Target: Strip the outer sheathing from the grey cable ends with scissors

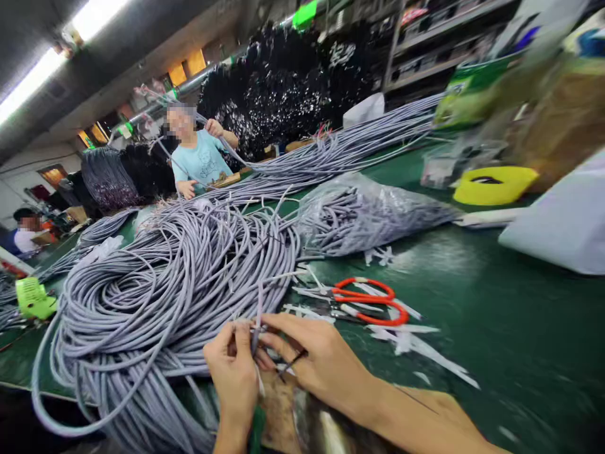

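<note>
My left hand (235, 362) pinches a grey cable (259, 302) between thumb and fingers at the front of the table, with the cable's end pointing up. My right hand (314, 353) meets it from the right, its curled fingertips closed at the same cable. A thin dark strip (293, 362) crosses beneath the right fingers; whether they grip it is unclear. Just beyond both hands lies a big coiled heap of grey cables (179, 271). Scissors with red handles (368, 299) rest right of the heap, among white scraps (425, 353).
A clear plastic bag of short grey cable pieces (359, 214) lies behind the scissors. Long cables (302, 161) stretch along the table's far side, where a co-worker (201, 154) handles some. At the right are a yellow container (496, 186) and a white sheet (562, 221).
</note>
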`<state>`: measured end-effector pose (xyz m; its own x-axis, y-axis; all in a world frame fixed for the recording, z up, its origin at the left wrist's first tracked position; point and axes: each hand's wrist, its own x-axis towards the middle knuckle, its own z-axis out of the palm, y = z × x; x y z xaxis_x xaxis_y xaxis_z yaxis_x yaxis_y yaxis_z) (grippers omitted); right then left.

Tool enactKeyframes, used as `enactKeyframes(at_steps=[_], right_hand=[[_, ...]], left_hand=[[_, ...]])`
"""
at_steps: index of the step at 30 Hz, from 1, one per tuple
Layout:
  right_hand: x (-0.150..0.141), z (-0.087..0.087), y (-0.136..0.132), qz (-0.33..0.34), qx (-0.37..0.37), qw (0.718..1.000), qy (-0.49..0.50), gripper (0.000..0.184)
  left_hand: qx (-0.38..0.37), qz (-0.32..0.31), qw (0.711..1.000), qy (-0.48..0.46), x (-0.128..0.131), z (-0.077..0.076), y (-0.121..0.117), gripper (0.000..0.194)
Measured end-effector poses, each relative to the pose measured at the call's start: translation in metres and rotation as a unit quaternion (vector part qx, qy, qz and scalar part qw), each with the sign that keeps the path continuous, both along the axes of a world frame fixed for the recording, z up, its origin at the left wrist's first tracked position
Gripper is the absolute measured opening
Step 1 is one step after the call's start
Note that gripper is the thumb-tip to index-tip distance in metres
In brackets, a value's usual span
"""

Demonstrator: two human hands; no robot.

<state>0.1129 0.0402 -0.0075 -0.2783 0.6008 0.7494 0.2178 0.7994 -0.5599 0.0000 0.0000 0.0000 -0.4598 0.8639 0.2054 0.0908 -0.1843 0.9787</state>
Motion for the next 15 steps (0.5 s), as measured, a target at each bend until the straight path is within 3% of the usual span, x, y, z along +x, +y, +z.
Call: enactKeyframes(at_steps=[4, 8, 11, 15], right_hand=[[0.004, 0.011, -0.004, 0.033, -0.112, 0.993, -0.006, 0.023], [0.007, 0.018, 0.002, 0.079, -0.242, 0.966, -0.047, 0.026], [0.008, 0.017, 0.008, 0.051, -0.246, 0.965, -0.076, 0.024], [0.008, 0.012, 0.012, 0.012, -0.214, 0.970, -0.113, 0.027]], left_hand=[[-0.001, 0.003, 0.997, -0.072, -0.002, 0.002, 0.003, 0.034], [0.062, 0.003, 0.983, -0.175, -0.007, 0.008, 0.005, 0.033], [0.084, -0.009, 0.975, -0.208, -0.013, 0.011, 0.004, 0.036], [0.048, -0.140, 0.980, -0.132, -0.016, 0.011, 0.002, 0.058]])
